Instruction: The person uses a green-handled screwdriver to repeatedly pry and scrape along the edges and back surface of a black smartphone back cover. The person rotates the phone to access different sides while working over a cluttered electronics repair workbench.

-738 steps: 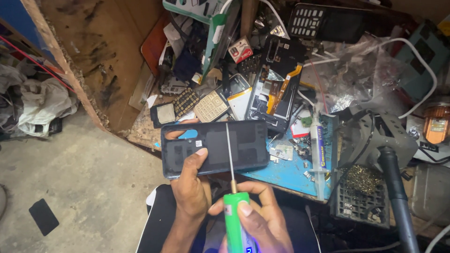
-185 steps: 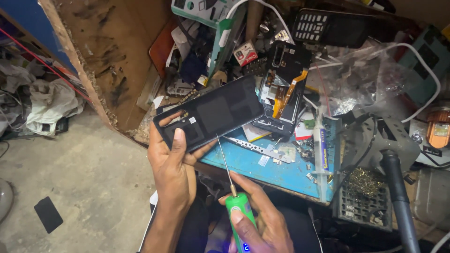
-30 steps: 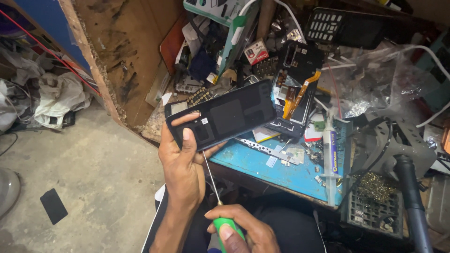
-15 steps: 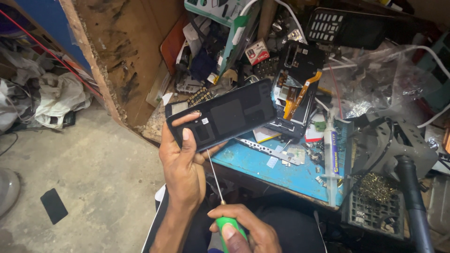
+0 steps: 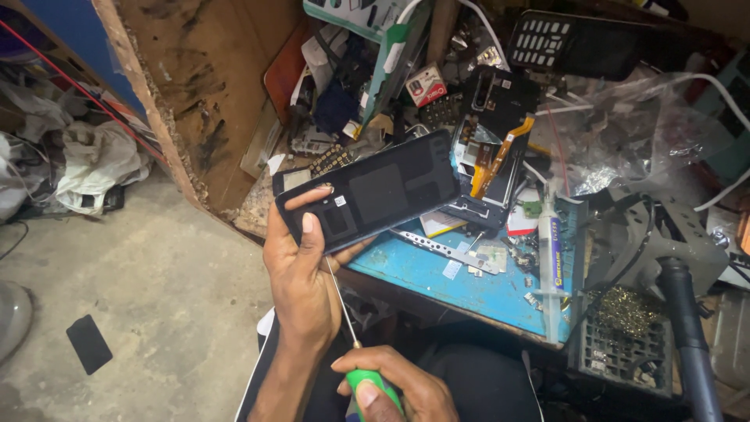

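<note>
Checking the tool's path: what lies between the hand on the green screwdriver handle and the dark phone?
In the head view, only the screwdriver's thin metal shaft spans from the right hand up to the phone, passing beside the left hand holding it.

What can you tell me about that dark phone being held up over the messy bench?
The phone is a flat, dark slab with rounded corners, its matte back, probably plastic, facing the camera with a small pale sticker on it. It is tilted, right end higher, above the blue mat. The left hand grips its lower left end, thumb across the back. The thin shaft of a green-handled screwdriver, held in the right hand, reaches up to its lower edge.
</note>
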